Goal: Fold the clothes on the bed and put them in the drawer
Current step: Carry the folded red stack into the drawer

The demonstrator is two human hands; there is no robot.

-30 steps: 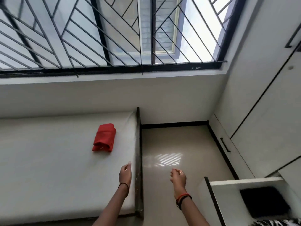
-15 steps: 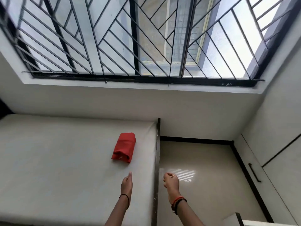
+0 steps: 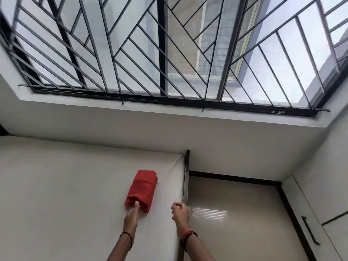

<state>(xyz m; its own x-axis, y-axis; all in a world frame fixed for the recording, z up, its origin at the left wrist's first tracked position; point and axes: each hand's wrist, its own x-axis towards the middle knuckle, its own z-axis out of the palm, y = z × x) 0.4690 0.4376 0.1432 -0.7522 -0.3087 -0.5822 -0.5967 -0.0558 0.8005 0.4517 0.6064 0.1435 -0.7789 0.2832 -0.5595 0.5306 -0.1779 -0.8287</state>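
Observation:
A folded red garment [image 3: 143, 189] lies on the white bed [image 3: 66, 194], close to the bed's right edge. My left hand [image 3: 131, 216] reaches out flat, and its fingertips touch the garment's near end without gripping it. My right hand [image 3: 179, 211] hovers to the right, above the bed's edge, with fingers loosely curled and nothing in them. The drawer is out of view.
A dark bed frame rail [image 3: 186, 178] marks the bed's right edge. Beyond it lies glossy beige floor [image 3: 235, 213]. White wardrobe doors with a black handle [image 3: 310, 232] stand at the right. A barred window [image 3: 169, 53] fills the wall ahead.
The view swung left, and the open drawer left the frame. My left hand moved forward to the red garment's near end. My right hand followed toward the bed's edge.

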